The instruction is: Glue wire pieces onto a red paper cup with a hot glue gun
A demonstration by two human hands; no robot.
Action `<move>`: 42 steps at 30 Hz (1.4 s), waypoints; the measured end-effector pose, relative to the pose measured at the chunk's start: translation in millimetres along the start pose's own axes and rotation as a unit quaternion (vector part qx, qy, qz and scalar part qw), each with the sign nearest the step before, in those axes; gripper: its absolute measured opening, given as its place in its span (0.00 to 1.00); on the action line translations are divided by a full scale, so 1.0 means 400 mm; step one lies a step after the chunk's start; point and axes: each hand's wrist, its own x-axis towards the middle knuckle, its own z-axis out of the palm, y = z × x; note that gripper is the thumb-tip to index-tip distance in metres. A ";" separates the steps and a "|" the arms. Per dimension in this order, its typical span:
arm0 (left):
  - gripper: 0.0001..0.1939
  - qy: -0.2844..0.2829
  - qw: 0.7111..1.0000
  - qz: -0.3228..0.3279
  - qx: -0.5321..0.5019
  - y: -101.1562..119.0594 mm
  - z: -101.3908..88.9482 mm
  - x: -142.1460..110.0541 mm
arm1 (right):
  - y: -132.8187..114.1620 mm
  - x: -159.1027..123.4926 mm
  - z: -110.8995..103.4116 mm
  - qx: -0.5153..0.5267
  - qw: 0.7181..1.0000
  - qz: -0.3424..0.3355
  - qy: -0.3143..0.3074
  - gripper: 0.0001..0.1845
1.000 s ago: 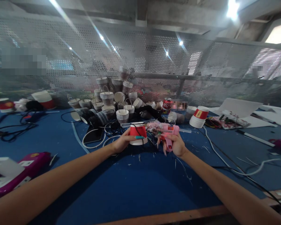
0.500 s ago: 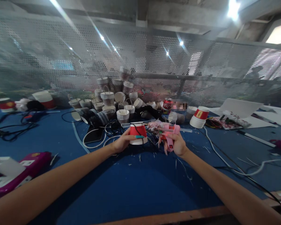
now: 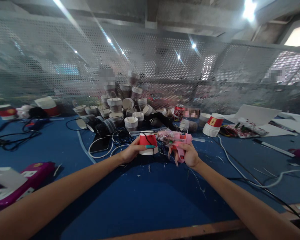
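One purple object [image 3: 45, 170] lies toward the left of the blue worktop [image 3: 145, 200]; pale cups [image 3: 114, 105] pile up near the far edge. Well in from the near edge, the left grip [image 3: 130, 153] closes around the upside-down red-and-white cup [image 3: 145, 140], thumb across its front. The pink glue gun [image 3: 178, 139] points left toward the cup, its handle inside the curled right grip [image 3: 191, 156]. Stacked cups [image 3: 211, 129] lean farther right.

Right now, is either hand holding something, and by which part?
Left hand: a red-and-white paper cup, upside down, gripped around its side. Right hand: a pink hot glue gun, held by its handle.
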 end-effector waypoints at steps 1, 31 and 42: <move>0.25 0.000 1.000 0.003 0.006 -0.002 -0.001 0.001 | 0.001 0.000 -0.001 0.001 1.000 0.000 -0.003 0.11; 0.24 0.026 0.999 0.019 -0.002 0.005 0.005 -0.006 | 0.001 0.006 -0.006 0.006 1.000 -0.003 0.014 0.11; 0.25 0.014 1.000 0.016 -0.018 -0.002 0.001 0.000 | 0.005 0.003 -0.005 -0.003 1.000 -0.011 -0.001 0.10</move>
